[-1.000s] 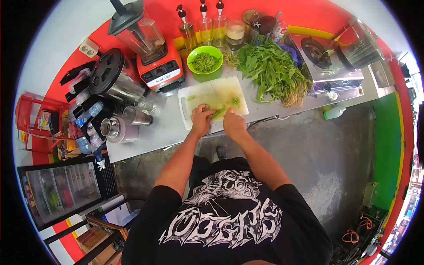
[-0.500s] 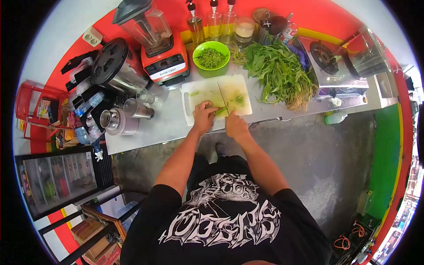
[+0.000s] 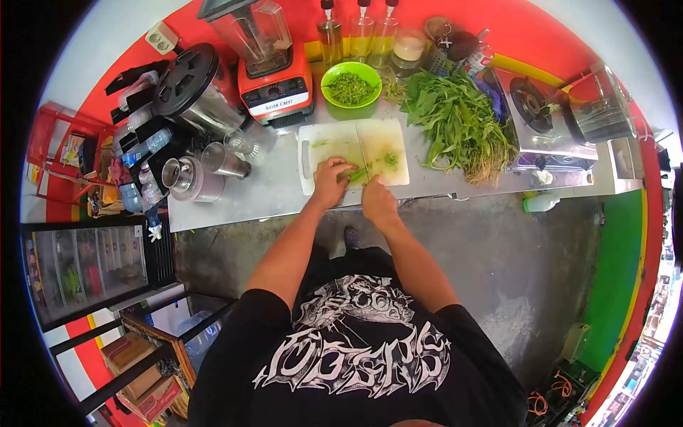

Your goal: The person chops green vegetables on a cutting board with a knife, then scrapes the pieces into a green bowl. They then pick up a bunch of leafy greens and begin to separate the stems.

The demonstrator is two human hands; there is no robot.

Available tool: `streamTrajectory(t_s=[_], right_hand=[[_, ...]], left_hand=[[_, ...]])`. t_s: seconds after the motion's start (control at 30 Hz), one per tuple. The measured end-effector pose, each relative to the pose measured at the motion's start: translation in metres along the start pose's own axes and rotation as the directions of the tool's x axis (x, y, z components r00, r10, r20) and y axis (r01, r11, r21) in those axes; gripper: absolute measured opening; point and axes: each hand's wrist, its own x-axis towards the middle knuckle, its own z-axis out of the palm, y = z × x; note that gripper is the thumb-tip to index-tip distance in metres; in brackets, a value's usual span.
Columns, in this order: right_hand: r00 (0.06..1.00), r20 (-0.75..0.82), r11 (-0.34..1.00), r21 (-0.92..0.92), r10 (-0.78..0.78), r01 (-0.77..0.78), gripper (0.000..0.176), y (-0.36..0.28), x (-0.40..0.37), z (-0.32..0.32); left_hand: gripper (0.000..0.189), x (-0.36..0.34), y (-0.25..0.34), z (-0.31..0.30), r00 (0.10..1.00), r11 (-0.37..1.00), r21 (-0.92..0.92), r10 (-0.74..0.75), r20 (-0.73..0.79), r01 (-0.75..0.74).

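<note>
On a white cutting board [image 3: 327,135] my left hand [image 3: 331,181] presses a small bunch of green stems [image 3: 358,175], its fingers curled over them. My right hand [image 3: 379,200] grips a knife [image 3: 363,153] by the handle, the blade pointing away from me across the board beside the stem ends. To the right of the blade lies a little heap of chopped greens [image 3: 390,159]. Behind the board stands a lime-green bowl [image 3: 351,112] full of chopped greens. A large pile of leafy greens with roots [image 3: 455,121] rests on the counter to the right.
A red blender [image 3: 276,92], steel cups [image 3: 226,160] and a big lidded pot [image 3: 188,89] crowd the left side. Pump bottles [image 3: 361,35] line the back wall. At the right is a gas stove [image 3: 530,107]. The metal counter's front edge [image 3: 284,211] runs before me.
The view has shifted slightly, so the counter sits a little differently in the frame. Both hands stay at the board, with the left still on the stems and the right still on the knife.
</note>
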Motion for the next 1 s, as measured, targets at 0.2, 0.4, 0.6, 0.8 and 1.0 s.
streamTrajectory(t_s=[0.2,0.4,0.6,0.8,1.0], right_hand=[[0.997,0.005,0.996,-0.036,-0.082,0.082,0.043,0.004,0.015,-0.007],[1.0,-0.024,1.0,-0.027,-0.009,0.009,0.042,-0.002,0.005,0.006],[0.999,-0.029,0.998,-0.045,-0.034,0.033,0.039,-0.004,0.003,-0.002],[1.0,-0.029,1.0,-0.022,-0.007,0.007,0.039,-0.001,0.012,0.005],[0.999,-0.028,0.999,-0.001,-0.033,0.033,0.041,-0.003,0.005,0.005]], left_hand=[[0.029,0.002,0.001,-0.004,1.0,1.0,-0.012,0.01,-0.005,-0.01],[0.026,0.001,0.0,-0.002,1.0,1.0,-0.03,0.004,-0.011,-0.004],[0.025,0.001,-0.005,-0.002,1.0,0.998,-0.062,0.028,-0.004,-0.028],[0.024,0.002,-0.003,-0.001,1.0,0.998,-0.057,0.02,-0.007,-0.021],[0.022,0.0,-0.004,-0.005,1.0,1.0,-0.028,0.002,0.019,-0.001]])
